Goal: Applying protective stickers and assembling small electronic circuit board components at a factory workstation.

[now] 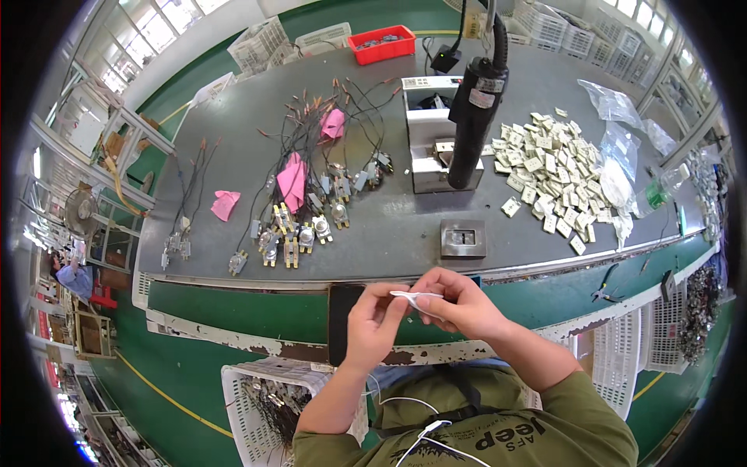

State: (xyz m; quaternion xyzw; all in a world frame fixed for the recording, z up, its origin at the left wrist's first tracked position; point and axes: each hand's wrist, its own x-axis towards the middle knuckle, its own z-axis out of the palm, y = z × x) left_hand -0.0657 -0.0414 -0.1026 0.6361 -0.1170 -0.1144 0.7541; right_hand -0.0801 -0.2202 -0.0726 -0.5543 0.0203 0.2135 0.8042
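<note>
Both my hands meet in front of me above the bench's near edge. A thin white flexible piece [416,296] is pinched between them; its exact kind I cannot make out. My left hand [374,321] grips its left end between thumb and finger. With thumb and bent fingers, my right hand [461,302] holds the other end. Just beyond them on the bench sits a small metal block fixture [464,239] with a rectangular recess. A black flat panel [339,323] is partly hidden by my left hand.
Wired parts [292,233] with pink scraps [292,183] lie left on the grey bench [373,233]. A black cylindrical tool [475,124] hangs by a white machine [428,117]. Right are piled cream plates [548,171], plastic bags [615,105] and pliers [605,289]. A red bin [382,45] stands far back.
</note>
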